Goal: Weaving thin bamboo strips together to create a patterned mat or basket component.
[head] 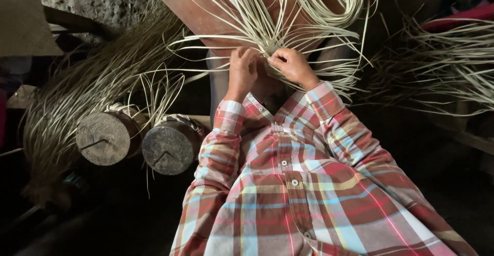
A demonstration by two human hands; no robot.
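Both my hands work at the centre of a spray of pale cane strips [267,14] that fans out over a reddish-brown board [193,6]. My left hand [242,70] pinches strips at the woven centre [270,47], fingers curled. Close beside it, my right hand [294,66] grips the strips on the other side of that centre, fingers closed. My red, blue and white plaid sleeves [334,127] run down towards the camera.
Two round wooden blocks [105,137] [170,148] with woven bands stand at the left. A loose bundle of strips [87,86] lies behind them, and another bundle [447,65] spreads at the right. The floor around is dark.
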